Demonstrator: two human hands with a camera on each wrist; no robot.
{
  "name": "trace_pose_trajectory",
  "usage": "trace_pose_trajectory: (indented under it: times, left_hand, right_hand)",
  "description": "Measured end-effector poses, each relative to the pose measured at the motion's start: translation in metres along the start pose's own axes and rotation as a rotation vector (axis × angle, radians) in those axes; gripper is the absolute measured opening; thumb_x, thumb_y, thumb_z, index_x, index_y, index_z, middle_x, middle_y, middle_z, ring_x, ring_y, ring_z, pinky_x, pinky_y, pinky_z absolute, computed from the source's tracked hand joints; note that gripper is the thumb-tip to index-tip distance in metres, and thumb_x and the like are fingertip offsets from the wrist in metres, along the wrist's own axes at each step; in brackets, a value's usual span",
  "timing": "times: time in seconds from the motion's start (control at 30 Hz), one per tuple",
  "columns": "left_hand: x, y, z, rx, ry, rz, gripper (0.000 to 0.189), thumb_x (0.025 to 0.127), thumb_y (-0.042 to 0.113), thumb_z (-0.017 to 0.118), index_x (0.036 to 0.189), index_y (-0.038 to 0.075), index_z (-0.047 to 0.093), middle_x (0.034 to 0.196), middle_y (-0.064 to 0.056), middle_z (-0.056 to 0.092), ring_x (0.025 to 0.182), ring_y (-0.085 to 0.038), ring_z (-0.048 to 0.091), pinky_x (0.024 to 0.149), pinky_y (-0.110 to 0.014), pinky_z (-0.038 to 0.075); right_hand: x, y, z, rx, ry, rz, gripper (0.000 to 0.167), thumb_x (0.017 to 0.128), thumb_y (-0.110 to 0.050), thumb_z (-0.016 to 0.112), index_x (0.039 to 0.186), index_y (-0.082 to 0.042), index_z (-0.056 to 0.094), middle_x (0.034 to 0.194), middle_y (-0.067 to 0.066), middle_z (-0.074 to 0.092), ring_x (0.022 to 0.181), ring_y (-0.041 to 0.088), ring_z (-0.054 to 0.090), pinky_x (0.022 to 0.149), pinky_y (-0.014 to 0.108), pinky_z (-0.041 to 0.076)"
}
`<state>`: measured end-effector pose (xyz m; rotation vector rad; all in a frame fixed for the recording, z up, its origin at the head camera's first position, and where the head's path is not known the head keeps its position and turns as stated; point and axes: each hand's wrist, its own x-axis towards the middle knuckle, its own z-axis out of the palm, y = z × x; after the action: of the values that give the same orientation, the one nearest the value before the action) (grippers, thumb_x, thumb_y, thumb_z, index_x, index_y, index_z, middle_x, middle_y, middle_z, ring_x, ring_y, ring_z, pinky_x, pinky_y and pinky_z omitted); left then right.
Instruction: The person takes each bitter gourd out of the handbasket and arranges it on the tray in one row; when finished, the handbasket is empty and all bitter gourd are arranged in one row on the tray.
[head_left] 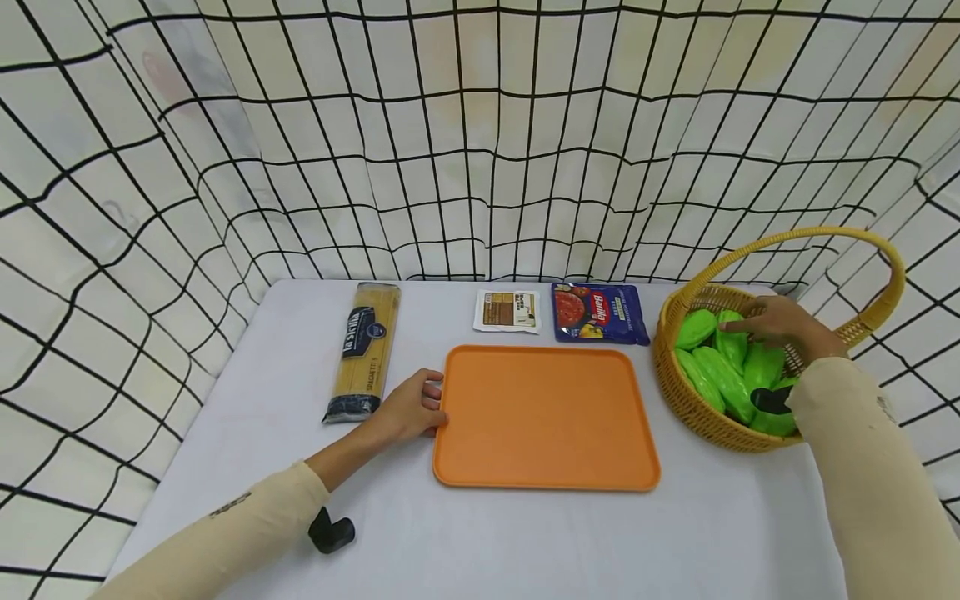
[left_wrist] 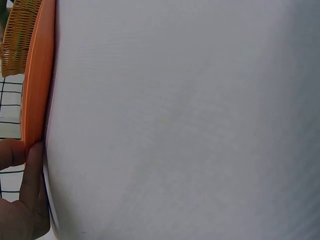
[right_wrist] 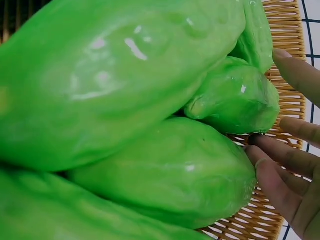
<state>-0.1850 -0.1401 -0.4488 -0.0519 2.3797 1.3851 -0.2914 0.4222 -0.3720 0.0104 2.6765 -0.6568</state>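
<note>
My left hand pinches the left rim of an orange tray that lies on the white table. In the left wrist view the thumb is on one side of the tray's edge and the fingers are on the other. My right hand reaches into a wicker basket holding several glossy green gourd-like vegetables. Seen from the right wrist, its fingers are spread along the basket wall, and one fingertip touches or nearly touches the end of a green gourd. None is gripped.
A pack of spaghetti lies left of the tray. Behind the tray are a small white-and-brown packet and a blue Barilla pouch. The basket's tall handle arches over the right hand. Black netting surrounds the table.
</note>
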Motion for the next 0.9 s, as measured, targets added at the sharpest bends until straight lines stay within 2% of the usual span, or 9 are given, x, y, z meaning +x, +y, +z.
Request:
trace_pose_trajectory:
  times: [0.13, 0.4, 0.73, 0.9]
  left_hand:
    - [-0.0010, 0.0015, 0.0004, 0.016, 0.005, 0.000, 0.067, 0.085, -0.004, 0.072, 0.144, 0.003, 0.042, 0.120, -0.015, 0.055, 0.101, -0.023, 0.059, 0.071, -0.029, 0.064]
    - [0.0004, 0.0008, 0.0005, 0.013, 0.002, 0.000, 0.068, 0.084, -0.003, 0.072, 0.145, 0.003, 0.042, 0.119, -0.015, 0.055, 0.100, -0.023, 0.059, 0.070, -0.029, 0.064]
    - [0.0005, 0.0011, 0.0009, 0.010, 0.006, 0.001, 0.068, 0.084, -0.003, 0.073, 0.144, 0.004, 0.043, 0.118, -0.015, 0.055, 0.099, -0.023, 0.059, 0.069, -0.029, 0.064]
    - [-0.0005, 0.0021, 0.0013, 0.013, 0.005, -0.002, 0.067, 0.084, -0.003, 0.072, 0.144, 0.004, 0.043, 0.118, -0.015, 0.055, 0.099, -0.023, 0.060, 0.070, -0.028, 0.064]
  right_hand:
    - [0.0033, -0.0001, 0.0005, -0.029, -0.016, -0.011, 0.089, 0.095, -0.045, 0.064, 0.143, 0.021, 0.029, 0.137, 0.047, 0.034, 0.116, 0.057, 0.054, 0.081, 0.050, 0.062]
    - [0.0094, -0.0001, 0.0010, -0.029, -0.074, 0.009, 0.100, 0.092, -0.049, 0.067, 0.146, 0.022, 0.022, 0.137, 0.048, 0.036, 0.119, 0.057, 0.053, 0.086, 0.052, 0.061]
    - [0.0076, 0.0001, 0.0010, -0.004, -0.058, 0.007, 0.096, 0.094, -0.041, 0.067, 0.146, 0.023, 0.018, 0.141, 0.049, 0.024, 0.115, 0.057, 0.054, 0.083, 0.049, 0.062]
    - [0.0061, -0.0006, -0.0017, -0.001, -0.031, -0.003, 0.095, 0.095, -0.040, 0.066, 0.147, 0.023, 0.018, 0.139, 0.050, 0.027, 0.100, 0.050, 0.063, 0.075, 0.044, 0.063]
